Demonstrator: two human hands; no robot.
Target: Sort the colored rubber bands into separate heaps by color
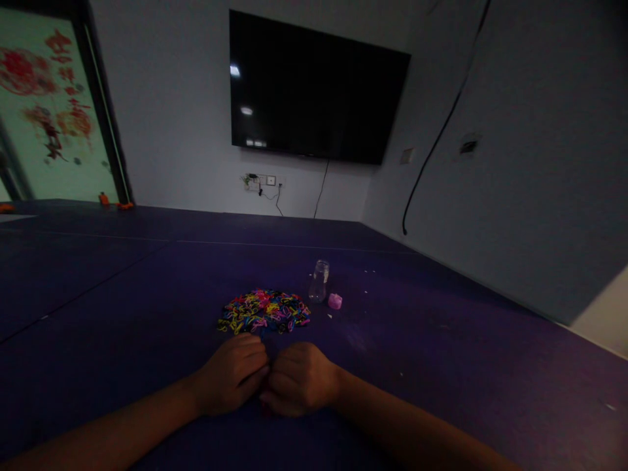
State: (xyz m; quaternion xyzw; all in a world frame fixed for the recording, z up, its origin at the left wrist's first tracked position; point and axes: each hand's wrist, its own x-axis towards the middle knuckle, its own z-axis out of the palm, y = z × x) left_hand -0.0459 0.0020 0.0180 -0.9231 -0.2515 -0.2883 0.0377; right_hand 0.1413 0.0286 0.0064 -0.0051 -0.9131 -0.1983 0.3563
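Observation:
My left hand and my right hand are both closed, knuckles up, side by side low over the purple floor. Their fingers meet or nearly meet. A bit of dark reddish-pink shows under the right fingers, too dim to name. Just beyond the hands spreads a pile of small colourful loop-shaped pieces, in yellow, pink, red, blue and black. Right of the pile, a clear bottle stands upright without a cap. Beside its base lies a pink cap.
The purple floor carries a few pale scraps near the bottle. A large black television hangs on the far wall, with sockets and cables below. A dark cable runs down the right wall. A decorated glass door stands at left.

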